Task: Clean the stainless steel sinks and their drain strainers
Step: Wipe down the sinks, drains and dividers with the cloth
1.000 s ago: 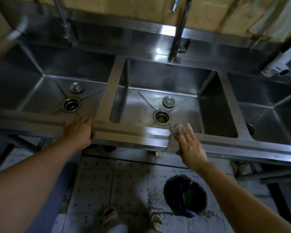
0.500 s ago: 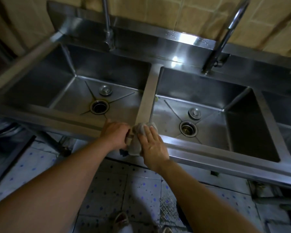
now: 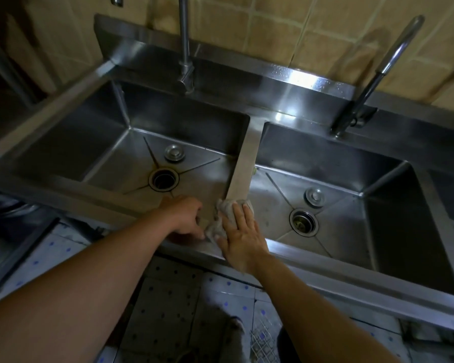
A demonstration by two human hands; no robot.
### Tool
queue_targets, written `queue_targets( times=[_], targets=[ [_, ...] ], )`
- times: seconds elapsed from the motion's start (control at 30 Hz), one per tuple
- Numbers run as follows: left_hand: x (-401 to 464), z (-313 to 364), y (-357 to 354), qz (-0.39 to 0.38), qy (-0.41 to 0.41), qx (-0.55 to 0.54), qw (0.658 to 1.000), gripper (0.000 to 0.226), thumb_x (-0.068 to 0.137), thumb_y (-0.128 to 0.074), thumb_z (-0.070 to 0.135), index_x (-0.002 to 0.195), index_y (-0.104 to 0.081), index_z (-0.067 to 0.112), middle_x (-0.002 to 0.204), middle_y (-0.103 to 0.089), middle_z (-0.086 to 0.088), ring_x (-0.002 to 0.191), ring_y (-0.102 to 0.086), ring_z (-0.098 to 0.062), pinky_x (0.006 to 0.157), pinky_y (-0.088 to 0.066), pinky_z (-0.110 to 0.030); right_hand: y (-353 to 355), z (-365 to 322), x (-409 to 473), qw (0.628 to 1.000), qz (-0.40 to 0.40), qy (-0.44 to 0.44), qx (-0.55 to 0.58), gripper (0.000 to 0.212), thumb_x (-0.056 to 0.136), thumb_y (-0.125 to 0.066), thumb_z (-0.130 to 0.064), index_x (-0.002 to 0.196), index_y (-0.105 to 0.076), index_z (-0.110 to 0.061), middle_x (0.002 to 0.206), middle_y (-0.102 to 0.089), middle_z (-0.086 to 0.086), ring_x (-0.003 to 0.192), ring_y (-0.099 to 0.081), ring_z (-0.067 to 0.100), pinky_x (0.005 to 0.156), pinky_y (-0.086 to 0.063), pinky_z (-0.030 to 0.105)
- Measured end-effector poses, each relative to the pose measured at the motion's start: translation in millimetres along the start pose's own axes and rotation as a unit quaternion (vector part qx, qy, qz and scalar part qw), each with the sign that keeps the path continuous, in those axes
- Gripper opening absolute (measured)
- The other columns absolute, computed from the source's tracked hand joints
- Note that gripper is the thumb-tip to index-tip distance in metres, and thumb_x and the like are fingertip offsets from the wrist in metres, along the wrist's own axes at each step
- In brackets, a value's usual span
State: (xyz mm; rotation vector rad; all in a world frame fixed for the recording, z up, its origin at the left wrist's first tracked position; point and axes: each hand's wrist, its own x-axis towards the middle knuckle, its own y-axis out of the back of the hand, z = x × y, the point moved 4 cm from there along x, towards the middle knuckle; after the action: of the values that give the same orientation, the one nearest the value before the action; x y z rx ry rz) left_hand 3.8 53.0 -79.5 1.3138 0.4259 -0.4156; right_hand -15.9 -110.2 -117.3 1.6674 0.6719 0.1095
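Right hand (image 3: 240,239) presses flat, fingers straight, on the rag (image 3: 222,218) at the divider's (image 3: 243,163) near end, left hand (image 3: 185,216) loosely curled just beside it, empty as far as I can tell; bunched cloth could slide off into the sink (image 3: 110,153).

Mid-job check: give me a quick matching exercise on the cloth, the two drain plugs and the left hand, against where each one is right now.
Things:
1. cloth
2. left sink's plug
3. right sink's plug
4. left hand

Places:
A. beside its open drain, behind it
B. under the right hand, at the divider's near end
C. on the front rim, left of the cloth
D. behind a drain that holds a strainer

Pairs: 1-B, 2-A, 3-D, 4-C
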Motion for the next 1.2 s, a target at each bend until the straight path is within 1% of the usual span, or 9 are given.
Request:
queue_targets(
  times=[0.1,0.23,0.37,0.53,0.63,0.73,0.83,1.0,1.2],
  targets=[
    [12,3,5,0.033,0.011,-0.010,0.999,0.084,0.073,-0.073,0.050,0.143,-0.036,0.022,0.145,-0.042,-0.004,0.129,-0.043,-0.025,0.102,-0.040,-0.037,7,15,25,1.000,0.007,-0.001,-0.016,0.066,0.098,-0.026,-0.054,0.152,0.006,-0.033,0.158,0.022,0.007,0.142,0.027,0.032,0.113,0.016,0.041],
    [38,12,16,0.051,0.045,-0.059,0.996,0.081,0.072,-0.072,0.047,0.142,-0.038,0.020,0.143,-0.043,-0.005,0.127,-0.045,-0.025,0.101,-0.041,-0.038,20,39,64,0.999,0.019,0.020,-0.018,0.064,0.098,-0.025,-0.054,0.152,0.004,-0.033,0.158,0.022,0.007,0.139,0.033,0.031,0.109,0.023,0.040],
    [71,25,28,0.075,0.062,-0.055,0.994,0.074,0.075,-0.069,0.050,0.137,-0.041,0.021,0.138,-0.049,-0.003,0.124,-0.049,-0.024,0.099,-0.043,-0.041,38,65,107,0.998,0.036,0.040,-0.042,0.065,0.097,-0.019,-0.058,0.153,0.000,-0.030,0.159,0.019,0.005,0.133,0.039,0.025,0.104,0.031,0.037],
    [116,40,42,0.083,0.084,-0.060,0.991,0.084,0.073,-0.071,0.056,0.140,-0.036,0.019,0.141,-0.045,-0.005,0.127,-0.045,-0.024,0.099,-0.038,-0.042,65,98,162,0.996,0.043,0.046,-0.059,0.070,0.094,-0.011,-0.061,0.154,-0.003,-0.026,0.161,0.010,0.001,0.145,0.023,0.026,0.119,0.008,0.048],
    [141,47,49,0.084,0.100,-0.066,0.989,0.085,0.075,-0.070,0.055,0.143,-0.033,0.020,0.147,-0.039,-0.005,0.133,-0.039,-0.024,0.106,-0.035,-0.043,79,114,193,0.990,0.076,0.075,-0.090,0.067,0.096,-0.011,-0.056,0.154,-0.006,-0.022,0.162,0.004,-0.001,0.147,0.016,0.022,0.119,0.006,0.047],
    [158,51,57,0.080,0.105,-0.072,0.989,0.093,0.069,-0.075,0.055,0.144,-0.031,0.021,0.146,-0.040,-0.004,0.132,-0.040,-0.024,0.106,-0.036,-0.044,84,132,218,0.993,0.073,0.050,-0.072,0.064,0.098,-0.018,-0.055,0.154,-0.003,-0.026,0.162,0.008,-0.001,0.147,0.018,0.025,0.119,0.007,0.049],
    [165,52,65,0.071,0.096,-0.061,0.991,0.102,0.064,-0.079,0.055,0.146,-0.028,0.023,0.147,-0.038,-0.003,0.133,-0.039,-0.024,0.106,-0.035,-0.043,89,145,236,0.997,0.065,0.031,-0.035,0.064,0.098,-0.024,-0.055,0.153,-0.002,-0.030,0.161,0.011,-0.002,0.146,0.018,0.027,0.117,0.004,0.050],
    [169,59,71,0.070,0.062,-0.051,0.994,0.104,0.061,-0.082,0.048,0.145,-0.027,0.023,0.148,-0.037,-0.001,0.132,-0.040,-0.023,0.106,-0.036,-0.043,94,148,246,0.993,0.103,0.041,-0.047,0.064,0.098,-0.027,-0.053,0.153,-0.010,-0.027,0.161,0.002,0.001,0.148,0.011,0.025,0.120,0.001,0.047],
    [175,70,88,0.104,-0.018,-0.017,0.994,0.094,0.058,-0.085,0.042,0.131,-0.030,0.023,0.136,-0.041,-0.003,0.120,-0.046,-0.023,0.090,-0.041,-0.036,92,143,245,0.992,0.097,0.024,-0.078,0.062,0.101,-0.019,-0.046,0.154,0.001,-0.021,0.161,0.007,0.007,0.148,0.011,0.029,0.120,0.005,0.044]
  ],
)
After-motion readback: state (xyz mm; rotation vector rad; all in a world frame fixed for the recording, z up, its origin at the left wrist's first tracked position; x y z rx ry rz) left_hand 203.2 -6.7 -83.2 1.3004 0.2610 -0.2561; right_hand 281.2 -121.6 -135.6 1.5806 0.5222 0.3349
